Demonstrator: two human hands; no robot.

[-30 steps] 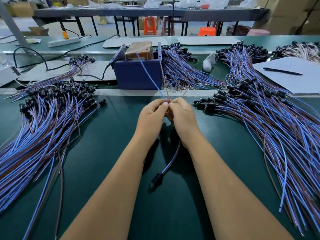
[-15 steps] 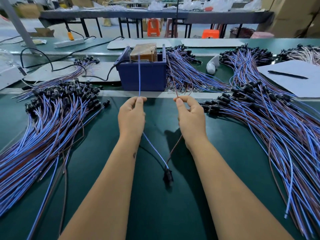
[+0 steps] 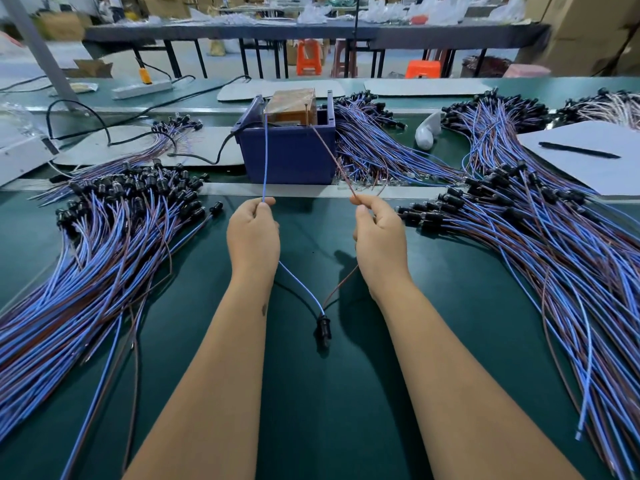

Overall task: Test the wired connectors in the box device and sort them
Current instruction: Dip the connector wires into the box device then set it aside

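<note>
On the green tabletop [image 3: 346,427], centre field: left hand [image 3: 253,233] pinches the blue wire [image 3: 265,161] between thumb and fingertips; right hand [image 3: 379,233] pinches the brown wire [image 3: 329,150] the same way. Hands are held apart, level with each other, just in front of the blue box device [image 3: 289,150]. Both wires run up from the fingertips to the top of the box, blue on its left side, brown towards its right; the exact contact points at the brown block [image 3: 291,103] inside cannot be made out. Below the hands the two wires converge in a V onto one black connector [image 3: 323,329], lying near the tabletop between the forearms; whether it touches cannot be told. Left pile of wired connectors [image 3: 104,244]: blue and brown leads, black heads towards the box. Right pile [image 3: 536,244]: same type, larger, fanned towards the near right edge. A further bundle [image 3: 374,150] lies just right of the box. A white sheet [image 3: 588,164] at far right carries a black pen [image 3: 578,150]. No legible writing, labels or brand marks anywhere in view.
</note>
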